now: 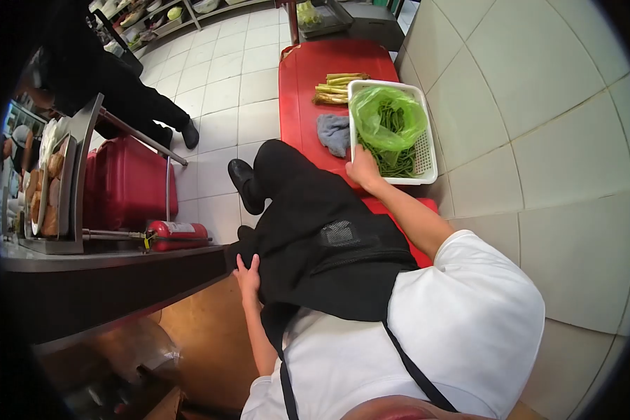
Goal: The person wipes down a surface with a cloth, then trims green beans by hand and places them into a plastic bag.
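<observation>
My right hand (362, 169) grips the near left corner of a white plastic basket (427, 175), its fingers partly hidden at the rim. Long green beans (399, 162) lie in the basket, with an open green plastic bag (378, 105) on top holding more of them. My left hand (247, 277) has its fingers apart, down by my thigh against the black apron (329, 245), and nothing is in it. Left of the basket sit a crumpled grey cloth (334, 134) and trimmed pale green stalks (337, 89).
The basket stands on a red surface (301, 77) along a tiled wall (483, 126). At left are a metal counter (119, 260) with a tray of bread (52, 196), a fire extinguisher (178, 236) and a red bin (129, 185). Another person (129, 84) in dark trousers stands beyond.
</observation>
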{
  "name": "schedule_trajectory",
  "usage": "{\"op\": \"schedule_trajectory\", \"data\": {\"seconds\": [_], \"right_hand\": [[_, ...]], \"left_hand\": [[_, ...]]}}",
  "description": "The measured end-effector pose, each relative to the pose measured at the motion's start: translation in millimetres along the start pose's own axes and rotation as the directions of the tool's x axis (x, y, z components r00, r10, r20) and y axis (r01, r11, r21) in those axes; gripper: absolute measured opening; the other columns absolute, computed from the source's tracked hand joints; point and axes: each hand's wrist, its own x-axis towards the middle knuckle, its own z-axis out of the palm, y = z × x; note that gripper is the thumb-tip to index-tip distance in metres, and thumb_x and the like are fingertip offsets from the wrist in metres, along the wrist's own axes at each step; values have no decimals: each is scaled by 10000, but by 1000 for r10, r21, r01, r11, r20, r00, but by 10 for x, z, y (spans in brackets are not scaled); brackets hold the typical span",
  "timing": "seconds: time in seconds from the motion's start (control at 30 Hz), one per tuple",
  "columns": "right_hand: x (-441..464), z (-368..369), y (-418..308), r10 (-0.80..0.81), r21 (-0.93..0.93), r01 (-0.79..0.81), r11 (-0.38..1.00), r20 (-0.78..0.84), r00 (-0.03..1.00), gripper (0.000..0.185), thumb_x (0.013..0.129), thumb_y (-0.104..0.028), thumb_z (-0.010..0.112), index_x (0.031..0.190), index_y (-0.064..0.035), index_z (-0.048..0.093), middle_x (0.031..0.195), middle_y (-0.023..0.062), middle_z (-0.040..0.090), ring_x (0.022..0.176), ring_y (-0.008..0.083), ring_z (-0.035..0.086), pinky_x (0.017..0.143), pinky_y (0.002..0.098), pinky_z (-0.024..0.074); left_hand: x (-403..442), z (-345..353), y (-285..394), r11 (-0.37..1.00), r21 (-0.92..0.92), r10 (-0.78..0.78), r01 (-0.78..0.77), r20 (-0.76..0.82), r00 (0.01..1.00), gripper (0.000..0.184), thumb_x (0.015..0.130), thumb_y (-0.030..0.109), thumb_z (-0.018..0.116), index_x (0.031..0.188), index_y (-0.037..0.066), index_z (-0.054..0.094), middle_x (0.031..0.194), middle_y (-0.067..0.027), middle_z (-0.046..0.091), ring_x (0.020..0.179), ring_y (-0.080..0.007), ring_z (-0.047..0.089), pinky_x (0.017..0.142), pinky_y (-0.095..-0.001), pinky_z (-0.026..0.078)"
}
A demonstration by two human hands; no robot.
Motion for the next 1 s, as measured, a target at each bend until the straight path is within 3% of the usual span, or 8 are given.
{"op": "schedule_trajectory", "data": {"seconds": [0.23, 0.4, 0.53, 0.57, 0.63, 0.83, 0.93, 1.0], "right_hand": [[-145, -214, -153, -250, 118, 221, 968, 366, 897, 422, 817, -295, 717, 1005, 57, 581, 916, 280, 641, 898, 438, 626, 797, 494, 490], [-117, -920, -385, -394, 286, 430, 856, -177, 902, 291, 846, -247, 680, 971, 11, 628, 909, 225, 659, 816, 400, 627, 796, 450, 493], [246, -841, 113, -523, 2, 535, 845, -203, 828, 204, 860, -203, 648, 967, -29, 647, 958, 229, 652, 836, 371, 628, 811, 445, 488], [234, -855, 183, -447, -67, 480, 875, 273, 852, 211, 872, -191, 622, 1002, -27, 648, 1026, 239, 641, 922, 379, 624, 834, 459, 484], [83, -411, 477, -540, 68, 544, 836, 275, 795, 221, 879, -193, 608, 1014, -22, 642, 1030, 244, 640, 949, 393, 620, 850, 471, 477], [-266, -670, 513, -160, 256, 133, 957, 88, 983, 288, 907, -204, 586, 1090, 18, 589, 980, 224, 648, 860, 364, 633, 768, 439, 490], [-141, -889, 565, 189, 259, -188, 947, 21, 982, 299, 899, -191, 589, 1058, 61, 571, 1000, 290, 619, 999, 460, 579, 836, 518, 453], [6, -1023, 537, 52, 207, -15, 978, -175, 983, 258, 898, -171, 584, 1008, 63, 587, 959, 288, 631, 947, 464, 595, 816, 524, 461]], "left_hand": [[99, -39, 31, 995, -14, -96, 96, 23, 995, 834, 852, 528, 640, 1468, 52, 343, 1396, -348, 393, 1294, -447, 423, 1083, -469, 343], [-37, -133, 1425, 834, -410, 308, -369, -209, 928, 612, 884, 218, 672, 1393, -10, 419, 1361, -232, 504, 1231, -328, 525, 1025, -413, 420], [-378, 152, 3055, 462, -432, 853, -774, -21, 521, 385, 863, 112, 656, 1224, -1, 585, 1178, -172, 639, 1094, -279, 622, 937, -360, 479], [-484, 222, 3408, 402, -431, 915, -808, 151, 374, 357, 889, 84, 631, 1230, -8, 580, 1167, -163, 642, 1088, -249, 625, 952, -354, 475], [-514, 638, 3847, 407, -587, 889, -700, 429, 158, 332, 937, 205, 595, 1210, 15, 601, 1186, -167, 635, 1139, -296, 598, 1008, -446, 423], [-58, 1429, 3924, 9, 358, 853, -934, 484, 194, 462, 935, 497, 499, 1037, 103, 719, 1356, -214, 501, 1369, -389, 328, 1120, -658, 84], [-63, 1360, 3932, 6, 275, 847, -961, 510, 151, 508, 895, 532, 526, 904, 80, 758, 1325, -238, 514, 1339, -418, 354, 1128, -640, 114], [-240, 1274, 3935, -11, 279, 856, -960, 499, 135, 497, 866, 543, 565, 900, 86, 758, 1330, -252, 499, 1332, -460, 344, 1117, -659, 116]]}}
